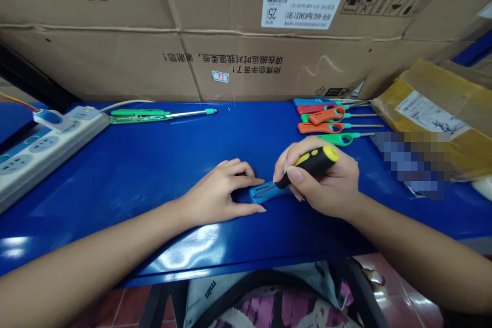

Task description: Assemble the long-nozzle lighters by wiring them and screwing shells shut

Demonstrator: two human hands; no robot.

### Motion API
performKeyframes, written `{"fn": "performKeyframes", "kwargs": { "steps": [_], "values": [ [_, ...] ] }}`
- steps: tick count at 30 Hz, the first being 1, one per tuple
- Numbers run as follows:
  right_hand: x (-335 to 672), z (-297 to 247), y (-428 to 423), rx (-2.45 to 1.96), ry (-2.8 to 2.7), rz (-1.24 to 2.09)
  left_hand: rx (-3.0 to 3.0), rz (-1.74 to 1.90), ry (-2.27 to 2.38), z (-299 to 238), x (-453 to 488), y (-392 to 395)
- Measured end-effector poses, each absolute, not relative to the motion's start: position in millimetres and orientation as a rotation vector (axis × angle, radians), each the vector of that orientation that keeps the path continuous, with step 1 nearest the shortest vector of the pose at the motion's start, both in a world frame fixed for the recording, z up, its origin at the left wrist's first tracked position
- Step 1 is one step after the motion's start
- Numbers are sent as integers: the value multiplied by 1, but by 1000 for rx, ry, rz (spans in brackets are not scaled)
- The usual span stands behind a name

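My right hand (326, 179) is wrapped round a black and yellow screwdriver (313, 161), held at a slant. Its thin shaft points down to the left, with the tip at the slotted end of a blue plastic lighter handle (255, 195) lying on the blue table (161, 164). My left hand (219, 192) steadies that end, index finger on the far side and thumb on the near side. The lighter's other end is hidden behind my right hand. Beyond my right hand lie several long-necked lighters, among them a green one (342, 139) and an orange one (321, 127).
A white power strip (49, 143) with a plug stands at the left. Near it lie a green-handled tool in clear packaging (142, 115) and a cardboard box (230, 72) forms the back wall. At right are a blurred phone-like object (411, 164) and a yellow-taped parcel (434, 113).
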State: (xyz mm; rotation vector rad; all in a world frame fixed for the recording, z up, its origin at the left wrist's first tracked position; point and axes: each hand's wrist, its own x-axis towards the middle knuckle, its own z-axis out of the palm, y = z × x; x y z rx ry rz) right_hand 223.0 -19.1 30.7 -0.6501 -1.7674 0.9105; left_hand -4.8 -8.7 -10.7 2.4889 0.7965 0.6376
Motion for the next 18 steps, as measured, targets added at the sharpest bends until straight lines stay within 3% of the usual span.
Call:
{"fn": "performKeyframes", "kwargs": {
  "steps": [18],
  "values": [
    [223,30,-19,-634,-1687,928,2486,650,804,-11,-4,-8]
  ]
}}
